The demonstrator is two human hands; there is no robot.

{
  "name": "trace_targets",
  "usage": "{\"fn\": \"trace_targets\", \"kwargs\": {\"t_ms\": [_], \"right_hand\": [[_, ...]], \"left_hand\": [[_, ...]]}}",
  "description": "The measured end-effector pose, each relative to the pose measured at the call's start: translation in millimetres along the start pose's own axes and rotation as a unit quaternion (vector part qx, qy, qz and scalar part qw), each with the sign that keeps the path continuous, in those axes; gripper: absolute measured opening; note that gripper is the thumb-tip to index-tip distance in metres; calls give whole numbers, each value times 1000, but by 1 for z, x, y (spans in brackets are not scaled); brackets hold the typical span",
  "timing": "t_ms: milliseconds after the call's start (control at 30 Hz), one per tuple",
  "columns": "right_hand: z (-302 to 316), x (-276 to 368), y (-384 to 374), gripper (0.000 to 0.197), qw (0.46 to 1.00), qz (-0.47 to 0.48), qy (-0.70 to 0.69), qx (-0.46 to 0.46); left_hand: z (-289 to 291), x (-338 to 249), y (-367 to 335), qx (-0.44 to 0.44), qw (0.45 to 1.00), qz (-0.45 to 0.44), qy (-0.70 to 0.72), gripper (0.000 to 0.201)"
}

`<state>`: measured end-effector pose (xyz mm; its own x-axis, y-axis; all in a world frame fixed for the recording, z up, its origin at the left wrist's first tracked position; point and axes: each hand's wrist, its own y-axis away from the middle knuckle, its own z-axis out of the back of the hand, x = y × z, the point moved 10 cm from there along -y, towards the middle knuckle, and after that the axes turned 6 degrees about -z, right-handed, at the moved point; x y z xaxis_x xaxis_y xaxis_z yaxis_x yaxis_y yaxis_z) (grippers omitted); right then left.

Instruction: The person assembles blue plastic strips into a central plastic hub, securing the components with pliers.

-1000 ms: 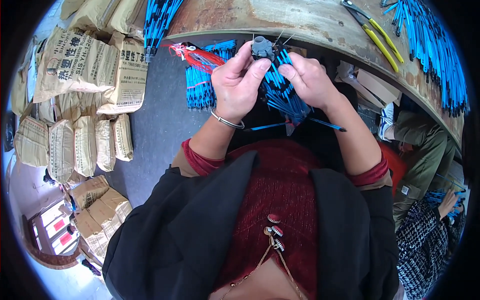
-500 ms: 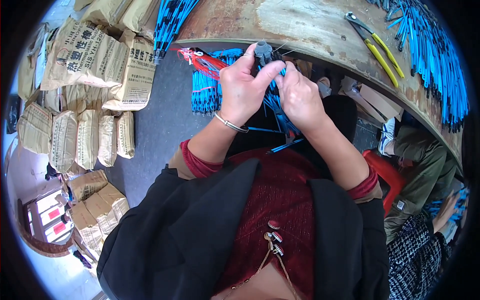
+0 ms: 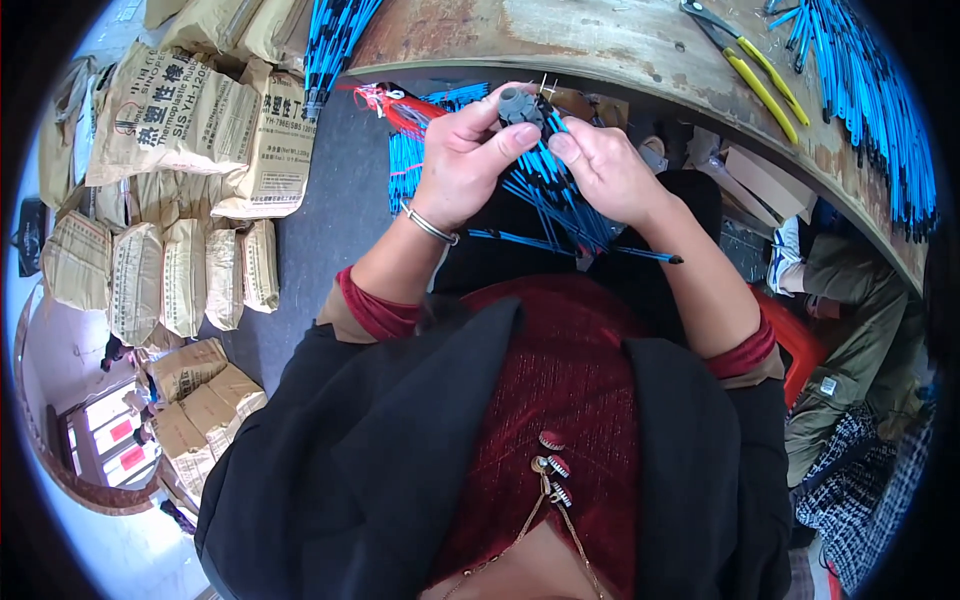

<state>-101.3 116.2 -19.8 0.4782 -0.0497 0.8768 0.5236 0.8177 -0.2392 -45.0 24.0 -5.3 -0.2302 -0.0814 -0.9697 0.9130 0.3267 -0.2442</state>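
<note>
In front of the worn brown wooden table (image 3: 600,40), a grey ridged cylindrical piece (image 3: 520,107) is gripped by the left hand (image 3: 462,165). Thin blue-and-black rods (image 3: 566,205) are met by the right hand (image 3: 607,175); whether one is pinched cannot be told. Rod handling against the piece seems under way; steady support and fine fingertip control seem called for.

And pliers (image 3: 757,92) w/ yellow handles lay on the tbl (image 3: 600,40)! Brown sacks (image 3: 183,275) crowded the L side, a carton (image 3: 757,185) sat below tbl edge, & R, a red chair (image 3: 803,350) stood nr a shoe (image 3: 785,252).
</note>
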Motion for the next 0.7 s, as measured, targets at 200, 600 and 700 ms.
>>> {"fn": "trace_targets", "kwargs": {"t_ms": [200,600,700], "right_hand": [[-9,12,-10,27,990,7,100,-98],[-11,14,-2,12,964,19,245,-97],[-8,22,3,8,973,25,203,-104]], "left_hand": [[4,5,-14,95,991,92,29,41],[-2,3,-8,18,981,40,-188,34],[3,-1,-4,-27,981,33,-188,29]]}}
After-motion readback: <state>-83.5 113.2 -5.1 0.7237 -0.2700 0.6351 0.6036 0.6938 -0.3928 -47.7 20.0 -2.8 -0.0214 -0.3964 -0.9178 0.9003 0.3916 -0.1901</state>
